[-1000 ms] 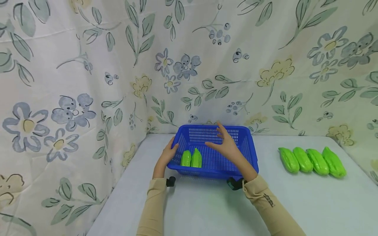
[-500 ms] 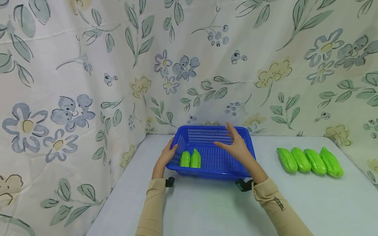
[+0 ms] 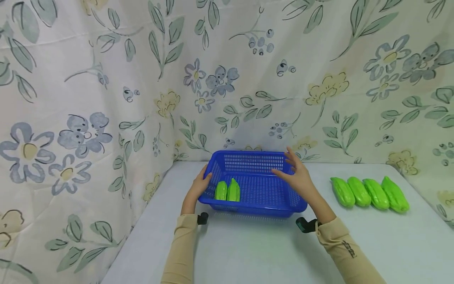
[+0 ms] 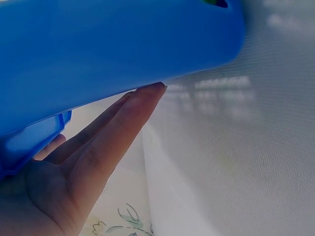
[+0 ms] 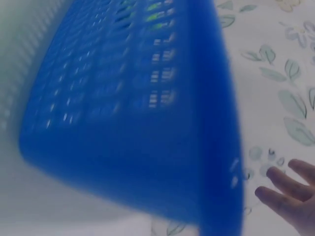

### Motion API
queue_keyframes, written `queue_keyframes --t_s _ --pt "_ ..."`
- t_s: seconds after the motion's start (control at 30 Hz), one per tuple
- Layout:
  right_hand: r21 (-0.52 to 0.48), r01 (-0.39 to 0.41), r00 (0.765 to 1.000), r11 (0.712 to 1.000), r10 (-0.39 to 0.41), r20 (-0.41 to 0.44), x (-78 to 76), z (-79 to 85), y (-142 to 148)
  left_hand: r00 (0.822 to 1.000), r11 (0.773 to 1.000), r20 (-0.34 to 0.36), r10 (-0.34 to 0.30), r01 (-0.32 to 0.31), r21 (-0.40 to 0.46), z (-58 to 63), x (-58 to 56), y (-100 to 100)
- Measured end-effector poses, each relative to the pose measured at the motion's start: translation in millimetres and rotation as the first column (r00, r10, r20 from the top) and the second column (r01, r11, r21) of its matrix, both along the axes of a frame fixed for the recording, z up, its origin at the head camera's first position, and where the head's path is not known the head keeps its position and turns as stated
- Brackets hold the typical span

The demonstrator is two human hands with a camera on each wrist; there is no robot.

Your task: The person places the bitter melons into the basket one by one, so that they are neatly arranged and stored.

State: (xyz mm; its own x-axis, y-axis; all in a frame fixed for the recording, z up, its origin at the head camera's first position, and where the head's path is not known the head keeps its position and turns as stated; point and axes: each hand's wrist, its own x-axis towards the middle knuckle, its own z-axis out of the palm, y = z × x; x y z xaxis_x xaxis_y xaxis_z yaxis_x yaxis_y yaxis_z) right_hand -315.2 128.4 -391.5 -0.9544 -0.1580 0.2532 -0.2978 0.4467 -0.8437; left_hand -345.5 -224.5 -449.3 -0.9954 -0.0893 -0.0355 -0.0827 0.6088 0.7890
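Observation:
A blue plastic basket (image 3: 248, 213) sits on the table with two green, ridged vegetable-like pieces in its left part, one piece (image 3: 221, 191) beside the other (image 3: 233, 190). My left hand (image 3: 199, 184) holds the basket's left rim, thumb on the rim's upper side and fingers along the outer wall. In the left wrist view those fingers (image 4: 115, 142) lie against the blue wall. Over the basket's right end, my right hand (image 3: 299, 179) is spread with nothing in it. The right wrist view shows its fingertips (image 5: 275, 194) apart from the basket's rim (image 5: 221, 123).
Several more green ridged pieces (image 3: 370, 194) lie side by side on the white table (image 3: 248, 252), right of the basket. A floral curtain (image 3: 248, 79) hangs close behind the basket and along the left side. Each wrist carries a small dark camera mount (image 3: 306, 225).
My right hand has moved right, from over the basket's middle to its right end, fingers still spread. The left hand stays at the left rim, and the green pieces keep their places.

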Motion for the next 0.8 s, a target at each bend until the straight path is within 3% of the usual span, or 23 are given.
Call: queue_keyframes --t_s 0.33,0.8 --pt "0.059 0.082 0.997 0.995 -0.082 -0.009 0.1 -10.0 30.5 1.0 1.0 0.003 0.004 -0.004 -0.008 1.0 -0.5 1.5" --pt "0.045 0.148 0.989 0.988 -0.147 -0.027 1.3 -23.9 69.4 1.0 1.0 -0.001 0.005 -0.005 -0.004 1.1 0.1 2.1"
